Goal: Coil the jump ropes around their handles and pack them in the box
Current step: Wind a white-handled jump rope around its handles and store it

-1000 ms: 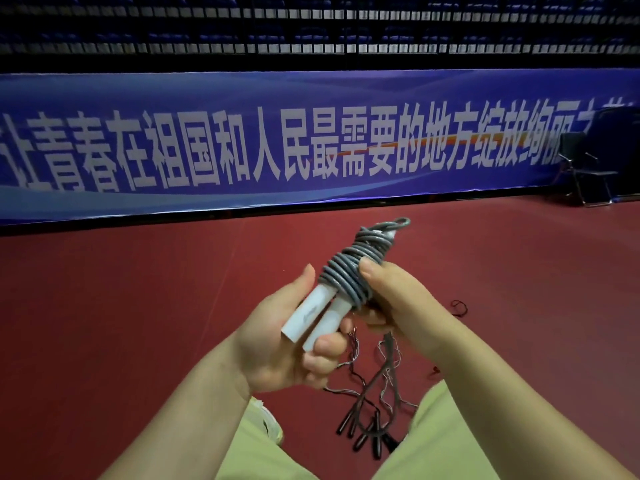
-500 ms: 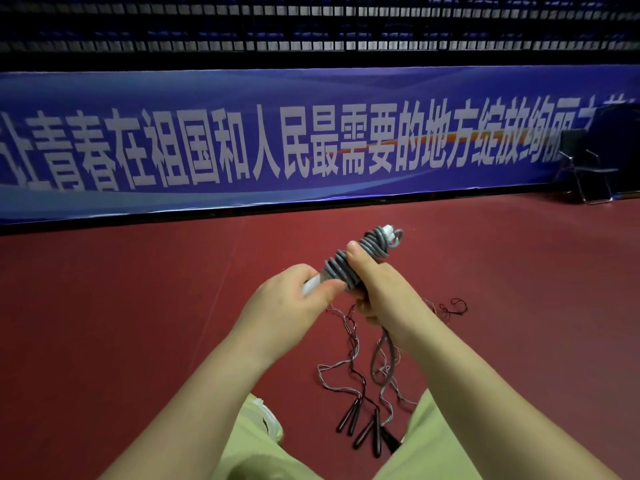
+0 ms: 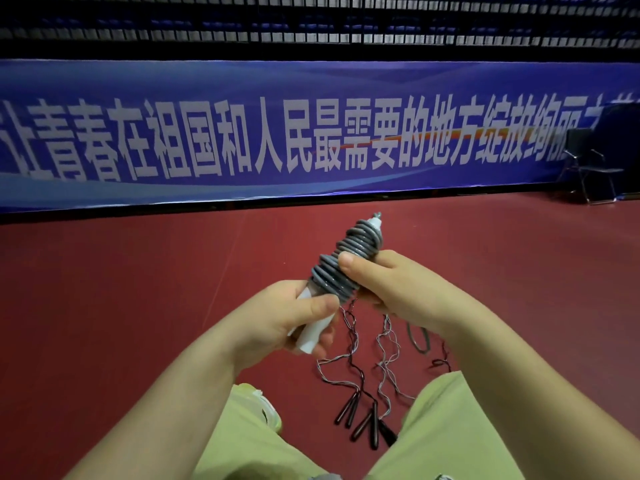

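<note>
A grey jump rope (image 3: pixel 349 258) is coiled tightly around its two white handles (image 3: pixel 313 332), held up in front of me and pointing away to the upper right. My left hand (image 3: pixel 287 320) grips the bare lower ends of the handles. My right hand (image 3: pixel 391 285) holds the coil from the right, with the thumb pressed on the grey turns. Below, on the red floor, lie several thin jump ropes with black handles (image 3: pixel 363 420), their cords loose and tangled. No box is in view.
I sit with my knees in light green trousers (image 3: pixel 446 431) either side of the loose ropes. A shoe (image 3: pixel 263 407) shows at my left knee. A long blue banner (image 3: pixel 311 133) lines the back, with a black chair (image 3: pixel 595 164) at far right.
The bundle has been turned in my hands. My left hand has slid down to the handle ends and my right thumb sits higher on the coil. The loose end loop at the top is gone.
</note>
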The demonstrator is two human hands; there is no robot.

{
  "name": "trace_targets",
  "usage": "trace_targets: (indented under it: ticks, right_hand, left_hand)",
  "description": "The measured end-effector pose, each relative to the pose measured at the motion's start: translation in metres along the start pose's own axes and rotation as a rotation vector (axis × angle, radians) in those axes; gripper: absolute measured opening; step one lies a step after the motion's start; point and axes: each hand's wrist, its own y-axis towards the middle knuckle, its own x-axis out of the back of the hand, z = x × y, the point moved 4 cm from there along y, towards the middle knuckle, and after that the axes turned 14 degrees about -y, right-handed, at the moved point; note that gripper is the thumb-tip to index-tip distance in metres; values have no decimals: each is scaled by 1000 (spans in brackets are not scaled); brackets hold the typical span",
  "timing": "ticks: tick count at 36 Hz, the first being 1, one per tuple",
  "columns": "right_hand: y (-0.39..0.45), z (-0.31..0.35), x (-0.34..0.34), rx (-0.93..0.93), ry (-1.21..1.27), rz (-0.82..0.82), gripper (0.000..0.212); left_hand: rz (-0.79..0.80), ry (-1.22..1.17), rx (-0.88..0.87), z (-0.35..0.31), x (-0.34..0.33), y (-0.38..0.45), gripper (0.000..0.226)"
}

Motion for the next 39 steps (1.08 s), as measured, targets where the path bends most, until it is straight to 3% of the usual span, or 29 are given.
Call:
trace_targets:
  ticks: [5,11,14,19,26,29,32,34,39]
  right_hand:
    - [3,-4,-2,-100,-47,-69,61]
    - [10,-19,-8,-179,-102,-156,51]
    - [11,-25,-10,-201,-116,-211,51]
    - [4,-21,-6,-124,-83,-250,52]
    - [6,-25,-12,-44,346,-83,39]
    - [8,-28,-11,17,300,-131,29]
    - [8,-30,-7,45,259,-130,30]
    - [9,-30,-5,41,259,-77,32]
    - [11,-21,1,42,163,113,32]
  left_hand:
    - [-132,226,-61,-8,6,2,20]
    - [-375,766,-156,-11,18,11,21]
    - [-482,1024,-168,-12,19,15,32]
    - [-506,1198,-280,-20,15,13,39]
    - [-532,1370,-405,-28,15,9,42]
    - [-440,1215,-262,-20,19,15,42]
    - [-98,579,-54,-5,16,17,65]
    - [-21,339,-63,-3,12,15,80]
    - [-140,397,-210,-6,8,16,35]
